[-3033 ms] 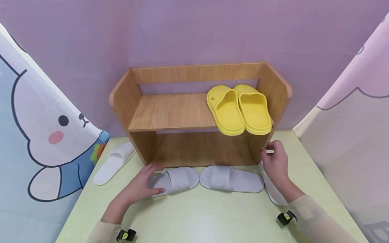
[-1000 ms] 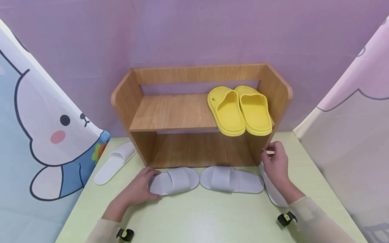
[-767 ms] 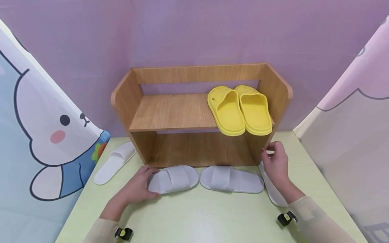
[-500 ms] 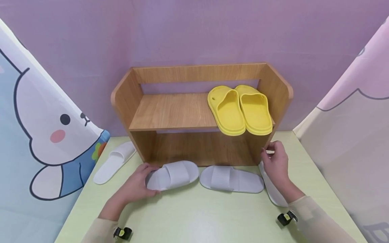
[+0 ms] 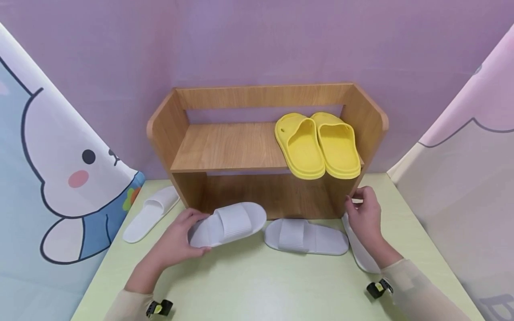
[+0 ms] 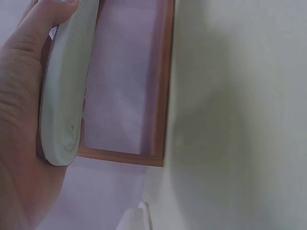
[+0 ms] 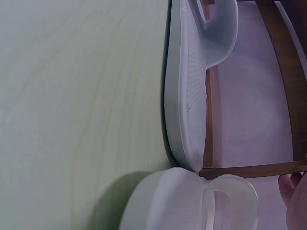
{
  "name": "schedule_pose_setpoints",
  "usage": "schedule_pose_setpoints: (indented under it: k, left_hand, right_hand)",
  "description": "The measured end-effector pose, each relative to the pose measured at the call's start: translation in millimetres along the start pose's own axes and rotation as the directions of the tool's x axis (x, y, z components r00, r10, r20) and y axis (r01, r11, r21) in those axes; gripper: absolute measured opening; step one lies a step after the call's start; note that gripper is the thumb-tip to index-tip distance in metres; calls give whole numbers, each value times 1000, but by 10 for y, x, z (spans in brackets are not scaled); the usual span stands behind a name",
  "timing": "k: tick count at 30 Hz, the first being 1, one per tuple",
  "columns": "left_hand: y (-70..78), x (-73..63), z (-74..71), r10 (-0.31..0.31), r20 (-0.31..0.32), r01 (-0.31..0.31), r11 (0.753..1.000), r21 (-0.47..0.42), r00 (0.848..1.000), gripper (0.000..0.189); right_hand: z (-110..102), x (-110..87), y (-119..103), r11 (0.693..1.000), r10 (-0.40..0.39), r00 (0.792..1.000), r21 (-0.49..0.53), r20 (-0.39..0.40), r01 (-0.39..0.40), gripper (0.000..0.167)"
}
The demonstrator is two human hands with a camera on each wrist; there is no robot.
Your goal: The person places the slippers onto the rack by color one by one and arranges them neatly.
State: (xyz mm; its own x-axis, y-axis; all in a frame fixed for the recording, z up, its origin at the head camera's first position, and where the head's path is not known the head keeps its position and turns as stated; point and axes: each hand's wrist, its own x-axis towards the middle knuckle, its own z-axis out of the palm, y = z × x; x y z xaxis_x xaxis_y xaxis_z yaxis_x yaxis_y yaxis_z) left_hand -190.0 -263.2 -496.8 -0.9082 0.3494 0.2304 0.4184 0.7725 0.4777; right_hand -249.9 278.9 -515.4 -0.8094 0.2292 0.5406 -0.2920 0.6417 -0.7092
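Note:
My left hand (image 5: pixel 176 240) grips a light grey slide slipper (image 5: pixel 237 221) by its heel end, thumb on the near side and fingers on the far side. The slipper hangs above the table, toe tilted up to the right; the left wrist view shows its sole edge (image 6: pixel 67 96) against the palm. My right hand (image 5: pixel 364 218) pinches the front edge of the wooden shoe rack's right side panel (image 5: pixel 363 133). A matching grey slipper (image 5: pixel 293 235) lies flat before the rack, toe left. Beside my right hand a white slipper (image 5: pixel 361 249) is partly hidden.
Two yellow clogs (image 5: pixel 303 151) stand on the right of the rack's upper shelf (image 5: pixel 229 147). Another white slipper (image 5: pixel 150 216) lies left of the rack on the pale table (image 5: pixel 261 285). Purple cloth (image 5: pixel 261 40) hangs behind, printed cloth at both sides.
My left hand has closed round the grey slipper's heel and raised it off the table, toe tilting up. The right hand stays at the rack's side panel.

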Motion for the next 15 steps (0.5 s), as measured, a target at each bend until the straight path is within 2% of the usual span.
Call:
schedule_pose_setpoints:
  k: [7, 15]
  left_hand:
    - [192, 3, -206, 29, -38, -29, 1000, -3, 999, 87]
    - [375, 32, -421, 104, -104, -103, 995, 16, 989, 90]
  right_hand:
    - [-1, -4, 7, 1000, -4, 1000, -8, -2, 3, 17]
    - [6, -5, 15, 1000, -1, 1000, 0, -1, 1, 17]
